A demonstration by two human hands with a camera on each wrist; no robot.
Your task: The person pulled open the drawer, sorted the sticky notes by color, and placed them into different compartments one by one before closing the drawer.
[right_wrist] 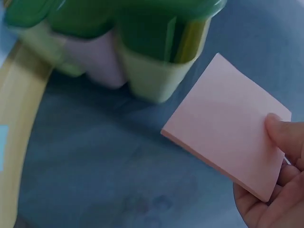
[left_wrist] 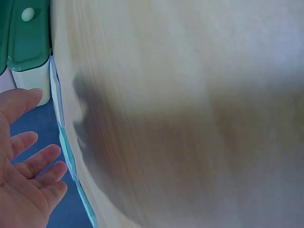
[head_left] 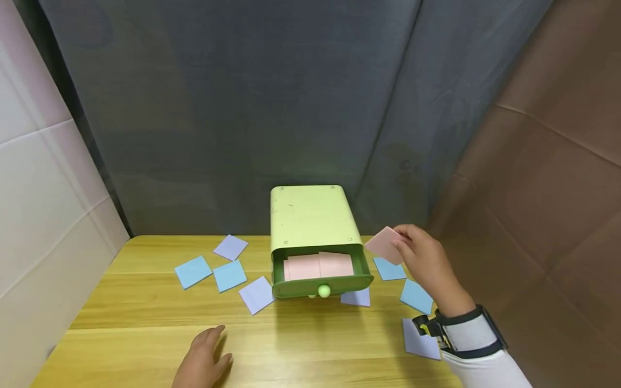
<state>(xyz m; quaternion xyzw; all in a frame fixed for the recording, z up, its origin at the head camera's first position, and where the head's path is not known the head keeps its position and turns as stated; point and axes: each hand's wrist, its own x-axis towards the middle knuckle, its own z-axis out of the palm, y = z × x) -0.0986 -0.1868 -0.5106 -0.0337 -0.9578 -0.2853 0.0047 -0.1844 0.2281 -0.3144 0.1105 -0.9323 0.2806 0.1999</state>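
Observation:
My right hand [head_left: 429,261] pinches a pink sticky note pad [right_wrist: 228,123] by one corner, thumb on top and fingers underneath. It is held up just right of a green drawer box [head_left: 312,215]. The box's top drawer [head_left: 296,289] is pulled out, with pink sticky note pads [head_left: 335,265] lying in it. Low over the table's front, my left hand [head_left: 201,358] holds nothing, its fingers relaxed and spread in the left wrist view.
Blue pads [head_left: 229,276] and purple pads [head_left: 257,295] lie scattered left of the box. More blue pads [head_left: 416,296] and purple pads [head_left: 419,342] lie on the right, one partly beneath the drawer. A dark curtain [head_left: 242,108] hangs behind the wooden table [head_left: 160,315].

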